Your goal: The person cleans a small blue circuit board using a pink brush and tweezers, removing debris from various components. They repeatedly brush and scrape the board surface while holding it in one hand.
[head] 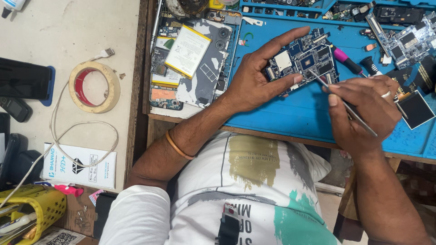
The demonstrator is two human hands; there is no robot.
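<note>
**Thin tool on a small board**

Closest to me is the white shirt (254, 190) below my arms. Far left, a roll of tape (94, 86) lies on the table (68, 36). Next comes an opened phone (195, 63) with its battery showing. My left hand (254, 79) pinches the circuit board (302, 59), holding it just above the blue mat (290, 113). My right hand (363, 111) pinches thin tweezers (345, 104), tip touching the board. I think the tip could slip and scratch tiny parts if I push hard. I cannot see the exact spot under the tip. Parts at the right edge are cut off.
</note>
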